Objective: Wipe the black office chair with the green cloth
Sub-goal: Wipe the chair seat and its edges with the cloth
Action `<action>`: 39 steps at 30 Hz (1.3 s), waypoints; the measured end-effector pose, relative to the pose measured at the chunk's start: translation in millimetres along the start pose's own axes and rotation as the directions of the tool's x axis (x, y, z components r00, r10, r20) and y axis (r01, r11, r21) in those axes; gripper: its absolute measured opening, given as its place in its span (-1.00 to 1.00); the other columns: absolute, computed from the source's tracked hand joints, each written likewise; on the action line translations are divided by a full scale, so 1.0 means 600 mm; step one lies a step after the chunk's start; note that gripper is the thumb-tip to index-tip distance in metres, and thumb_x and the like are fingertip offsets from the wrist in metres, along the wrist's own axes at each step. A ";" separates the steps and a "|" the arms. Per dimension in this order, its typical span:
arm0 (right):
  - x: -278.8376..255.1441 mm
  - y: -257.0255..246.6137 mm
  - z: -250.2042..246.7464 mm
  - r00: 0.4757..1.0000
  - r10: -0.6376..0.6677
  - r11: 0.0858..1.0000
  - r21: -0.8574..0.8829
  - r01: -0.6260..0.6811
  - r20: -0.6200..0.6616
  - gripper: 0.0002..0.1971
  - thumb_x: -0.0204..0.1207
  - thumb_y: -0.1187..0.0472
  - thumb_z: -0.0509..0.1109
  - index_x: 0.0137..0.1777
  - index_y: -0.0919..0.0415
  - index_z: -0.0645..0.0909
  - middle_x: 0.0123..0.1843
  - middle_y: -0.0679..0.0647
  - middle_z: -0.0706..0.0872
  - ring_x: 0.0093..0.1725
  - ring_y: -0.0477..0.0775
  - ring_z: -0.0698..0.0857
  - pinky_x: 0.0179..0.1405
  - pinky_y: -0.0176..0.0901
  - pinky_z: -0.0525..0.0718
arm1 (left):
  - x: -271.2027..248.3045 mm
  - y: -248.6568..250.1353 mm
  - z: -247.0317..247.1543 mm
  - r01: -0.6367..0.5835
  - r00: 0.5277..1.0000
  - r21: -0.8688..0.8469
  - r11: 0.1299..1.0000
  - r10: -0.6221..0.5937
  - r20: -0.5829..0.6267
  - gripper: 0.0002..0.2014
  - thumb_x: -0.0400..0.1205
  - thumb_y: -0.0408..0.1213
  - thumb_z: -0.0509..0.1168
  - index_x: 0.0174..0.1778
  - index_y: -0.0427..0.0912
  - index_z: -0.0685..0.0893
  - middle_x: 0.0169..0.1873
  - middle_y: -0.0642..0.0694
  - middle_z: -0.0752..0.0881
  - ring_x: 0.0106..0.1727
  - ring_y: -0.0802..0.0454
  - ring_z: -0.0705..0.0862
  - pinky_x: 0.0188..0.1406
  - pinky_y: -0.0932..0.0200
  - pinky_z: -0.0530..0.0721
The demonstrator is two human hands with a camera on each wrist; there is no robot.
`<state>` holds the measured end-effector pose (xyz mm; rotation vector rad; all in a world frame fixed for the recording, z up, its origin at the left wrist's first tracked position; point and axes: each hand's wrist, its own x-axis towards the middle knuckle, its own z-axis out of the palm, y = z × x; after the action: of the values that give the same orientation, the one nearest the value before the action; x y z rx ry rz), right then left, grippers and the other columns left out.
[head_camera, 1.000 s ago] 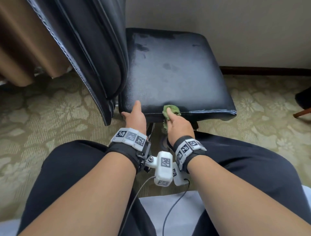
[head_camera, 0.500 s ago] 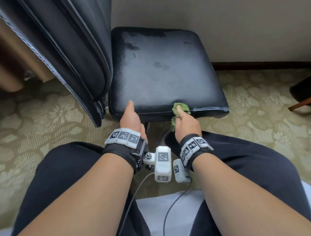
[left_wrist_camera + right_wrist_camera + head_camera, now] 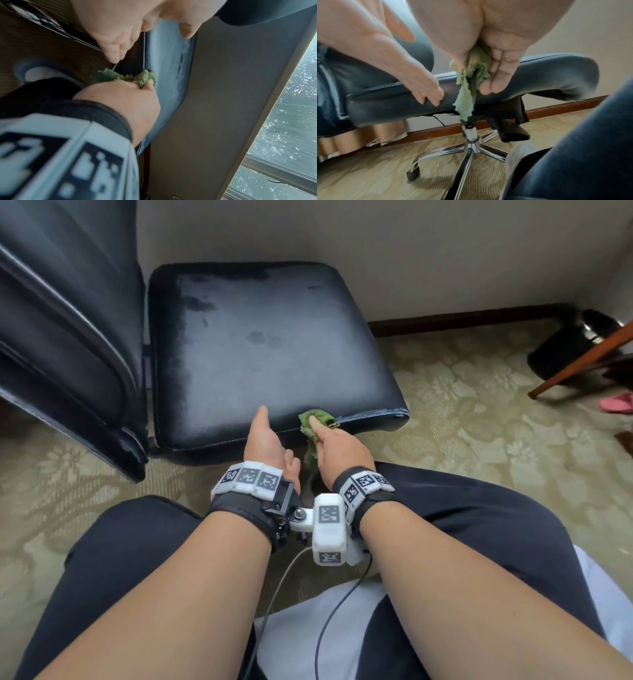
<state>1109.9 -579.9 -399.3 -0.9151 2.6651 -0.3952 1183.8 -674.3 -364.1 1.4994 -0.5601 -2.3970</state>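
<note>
- Both hands have slid rightward along the chair [image 3: 260,344] seat's front edge.
- Right hand [image 3: 337,451] grips the cloth [image 3: 317,419], its tail hidden at 6 o'clock.
- Left hand [image 3: 265,441] rests flat, fingers straight, holding nothing.

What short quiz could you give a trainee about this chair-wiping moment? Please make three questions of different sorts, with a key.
1. True or false: the green cloth lies in the middle of the seat.
2. Which hand grips the cloth? A) left hand B) right hand C) both
3. Fill in: in the right wrist view, a loose end of the cloth hangs down over the seat's front ____.

Key:
1. False: it is at the near front edge of the seat.
2. B: the left hand only rests on the seat edge beside it, thumb on top, fingers straight down the front.
3. edge
</note>
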 end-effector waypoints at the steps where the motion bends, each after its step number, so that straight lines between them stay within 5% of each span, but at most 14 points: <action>1: 0.001 0.009 -0.006 1.000 0.023 1.000 0.010 -0.023 -0.011 -0.48 0.78 0.10 0.11 0.71 -0.30 0.28 0.29 0.12 0.69 0.23 0.29 0.70 0.20 0.16 0.69 | 0.004 -0.002 0.001 -0.011 1.000 -0.011 1.000 0.011 -0.009 -0.07 0.68 0.25 0.33 0.85 -0.10 0.10 0.79 -0.31 0.21 0.77 -0.21 0.30 0.73 -0.14 0.34; 6: 0.004 0.028 -0.025 0.996 0.083 0.997 0.009 -0.082 -0.046 -0.48 0.78 0.11 0.12 0.72 -0.23 0.29 0.29 0.15 0.71 0.25 0.29 0.70 0.19 0.12 0.68 | 0.024 -0.007 -0.001 -0.017 1.000 -0.020 1.000 0.017 -0.012 -0.02 0.61 0.32 0.34 0.84 -0.16 0.17 0.46 -0.34 0.57 0.42 -0.17 0.65 0.42 -0.10 0.59; 11: 0.001 -0.033 -0.001 0.998 -0.058 0.998 -0.022 0.058 0.015 -0.52 0.75 0.11 0.17 0.66 -0.18 0.34 0.22 0.14 0.71 0.16 0.29 0.72 0.11 0.15 0.71 | 0.029 0.009 -0.022 0.005 0.999 0.084 0.996 -0.008 0.043 0.05 0.64 0.48 0.18 0.85 -0.20 0.10 0.67 -0.48 0.39 0.60 -0.32 0.54 0.61 -0.20 0.47; 13: 0.004 -0.062 0.016 0.988 -0.143 0.987 -0.060 0.147 0.058 -0.55 0.72 0.14 0.19 0.59 -0.15 0.36 0.14 0.13 0.73 0.08 0.30 0.74 -0.03 0.14 0.72 | 0.036 0.026 -0.042 0.014 0.999 0.163 0.987 -0.021 0.045 0.07 0.60 0.57 0.09 0.80 -0.23 0.25 0.15 -0.43 0.78 -0.01 -0.16 0.82 0.32 -0.12 0.66; 14: 0.007 -0.075 0.023 0.982 -0.175 0.981 -0.076 0.180 0.072 -0.56 0.70 0.16 0.19 0.56 -0.13 0.36 0.10 0.13 0.73 0.03 0.31 0.74 -0.12 0.10 0.68 | 0.041 0.035 -0.055 0.013 1.000 0.218 0.976 -0.018 0.020 0.07 0.55 0.62 0.05 0.74 -0.20 0.39 -0.29 -0.24 0.76 -0.40 -0.04 0.71 0.13 -0.03 0.69; 16: 0.011 -0.094 0.034 0.974 -0.212 0.971 -0.094 0.219 0.084 -0.57 0.68 0.17 0.20 0.53 -0.11 0.35 0.06 0.14 0.72 -0.04 0.33 0.74 -0.23 0.05 0.59 | 0.052 0.051 -0.078 0.020 1.000 0.256 0.966 -0.018 -0.010 0.11 0.43 0.70 0.02 0.62 -0.16 0.54 -0.60 0.00 0.42 -0.61 0.06 0.41 -0.01 0.04 0.63; 19: 0.010 -0.100 0.035 0.967 -0.239 0.966 -0.081 0.246 0.088 -0.57 0.70 0.16 0.18 0.56 -0.10 0.36 0.07 0.16 0.72 -0.01 0.34 0.74 -0.15 0.13 0.70 | 0.045 0.057 -0.077 -0.020 0.999 0.265 0.964 0.031 -0.036 0.06 0.51 0.65 0.06 0.66 -0.18 0.49 -0.45 -0.10 0.58 -0.48 0.03 0.56 -0.04 0.03 0.57; 23: 0.003 -0.042 0.010 0.992 -0.123 0.991 -0.045 0.123 0.017 -0.49 0.76 0.15 0.17 0.69 -0.18 0.34 0.25 0.18 0.71 0.20 0.31 0.70 0.15 0.19 0.71 | 0.035 0.040 -0.044 -0.096 0.992 0.219 0.971 0.112 -0.065 -0.03 0.63 0.48 0.20 0.78 -0.17 0.29 0.41 -0.42 0.60 0.36 -0.23 0.61 0.40 -0.10 0.52; 28: 0.005 -0.013 0.002 0.993 0.068 0.996 0.061 -0.062 -0.098 -0.49 0.75 0.16 0.18 0.69 -0.13 0.39 0.32 0.18 0.73 0.29 0.30 0.69 0.26 0.14 0.68 | 0.044 0.047 -0.049 -0.043 0.999 0.150 0.988 0.046 -0.012 0.10 0.57 0.56 0.14 0.83 -0.20 0.14 0.56 -0.59 0.46 0.68 -0.42 0.40 0.63 -0.26 0.40; 31: -0.002 -0.062 0.025 0.997 -0.033 0.998 0.045 0.036 -0.066 -0.50 0.73 0.14 0.21 0.67 -0.11 0.40 0.20 0.19 0.72 0.19 0.32 0.71 0.12 0.13 0.70 | 0.057 0.061 -0.069 -0.016 0.999 0.216 0.976 0.009 0.032 0.13 0.56 0.60 0.04 0.83 -0.25 0.13 0.37 -0.57 0.59 0.57 -0.43 0.50 0.57 -0.31 0.45; 33: -0.004 -0.091 0.041 0.995 -0.100 0.995 0.020 0.100 -0.024 -0.51 0.72 0.11 0.21 0.65 -0.15 0.39 0.14 0.16 0.70 0.12 0.31 0.71 0.04 0.12 0.71 | 0.058 0.074 -0.087 0.002 0.999 0.272 0.962 -0.011 0.030 0.13 0.51 0.63 0.03 0.72 -0.30 0.34 0.09 -0.38 0.64 0.07 -0.24 0.68 0.19 -0.22 0.63; 35: -0.001 -0.116 0.051 0.986 -0.164 0.986 0.007 0.164 0.011 -0.52 0.72 0.12 0.21 0.63 -0.13 0.39 0.14 0.17 0.71 0.10 0.31 0.71 0.04 0.16 0.72 | 0.057 0.087 -0.107 0.001 1.000 0.305 0.953 -0.010 0.026 0.01 0.46 0.65 0.07 0.39 -0.27 0.54 -0.05 -0.26 0.50 -0.29 -0.07 0.48 -0.29 -0.02 0.49; 37: -0.001 -0.140 0.059 0.976 -0.216 0.976 0.003 0.216 0.039 -0.53 0.72 0.13 0.20 0.62 -0.12 0.39 0.16 0.19 0.71 0.11 0.34 0.71 0.05 0.21 0.73 | 0.054 0.099 -0.125 -0.012 0.999 0.302 0.953 -0.001 0.041 -0.09 0.43 0.65 0.14 0.15 -0.22 0.58 -0.16 -0.21 0.42 -0.37 -0.02 0.38 -0.42 0.04 0.32; 39: -0.002 -0.153 0.063 0.970 -0.240 0.971 0.015 0.240 0.049 -0.52 0.73 0.12 0.19 0.63 -0.13 0.38 0.17 0.20 0.71 0.13 0.34 0.71 0.07 0.22 0.73 | 0.047 0.107 -0.134 -0.050 0.998 0.273 0.961 0.040 0.042 -0.06 0.42 0.65 0.19 0.21 -0.24 0.63 -0.17 -0.19 0.42 -0.37 -0.02 0.38 -0.45 0.07 0.31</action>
<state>1174.6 -654.8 -402.0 -1.2333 2.5115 -0.4305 1244.8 -758.1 -389.2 1.5305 -0.9581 -2.3923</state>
